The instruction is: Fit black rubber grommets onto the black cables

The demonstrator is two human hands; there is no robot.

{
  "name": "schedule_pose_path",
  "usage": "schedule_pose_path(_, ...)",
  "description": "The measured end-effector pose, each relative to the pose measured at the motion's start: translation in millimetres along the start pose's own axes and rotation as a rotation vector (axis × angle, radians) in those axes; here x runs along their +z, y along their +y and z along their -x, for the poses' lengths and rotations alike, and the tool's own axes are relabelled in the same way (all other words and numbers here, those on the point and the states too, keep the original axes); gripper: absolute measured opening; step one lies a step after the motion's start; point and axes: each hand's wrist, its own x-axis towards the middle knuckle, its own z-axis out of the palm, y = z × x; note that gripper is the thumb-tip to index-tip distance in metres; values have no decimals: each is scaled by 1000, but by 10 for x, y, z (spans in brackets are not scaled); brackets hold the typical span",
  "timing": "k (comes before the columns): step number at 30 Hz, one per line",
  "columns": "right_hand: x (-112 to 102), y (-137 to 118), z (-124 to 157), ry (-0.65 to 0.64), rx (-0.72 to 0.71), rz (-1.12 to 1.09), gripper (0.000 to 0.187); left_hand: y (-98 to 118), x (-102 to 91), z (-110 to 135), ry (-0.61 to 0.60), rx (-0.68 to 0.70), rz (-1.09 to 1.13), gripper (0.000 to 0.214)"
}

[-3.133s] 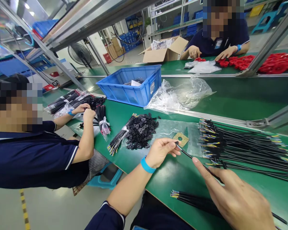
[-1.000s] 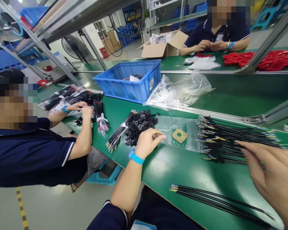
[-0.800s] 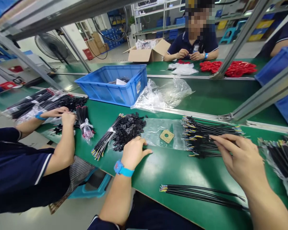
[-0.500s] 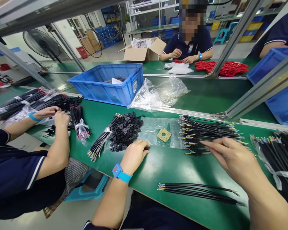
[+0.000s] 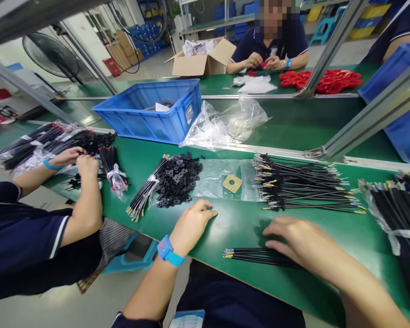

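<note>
The right hand (image 5: 290,239), fingers and thumb well apart, hangs over the loose, thin black cables with coloured wire ends (image 5: 254,256), which lie on the glossy green tabletop (image 5: 237,225) — the step in hand seems to be picking one out. That calls for pinching a single cable without dragging its neighbours. The left hand (image 5: 190,226) curls loosely near the heap of small, flat black pieces (image 5: 177,180) — whether it holds one, I cannot tell.
</note>
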Motion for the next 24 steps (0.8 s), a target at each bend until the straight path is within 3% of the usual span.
schedule_pose_path(7, 200, -164, -91, -116, -99, -11, 18, 21, -112, -90, -200, -80, 22, 40)
schedule_pose_path(12, 189, -165, -86, -88, -73, -48, 16, 51, -206, -172, -246, -92, 79, 33)
schedule_pose_path(15, 188, -110, -124, 61, -73, -99, 17, 12, -242, -258, -133, -21, 338, 25)
schedule_pose_path(20, 278, -3, -295, 572, -78, 228, 23, -71, -189, -451, 160, -90, 984, 34)
schedule_pose_path(24, 409, -19, -414, 644, 38, 410, 26, -114, -48, -523, 262, -227, 1392, 47)
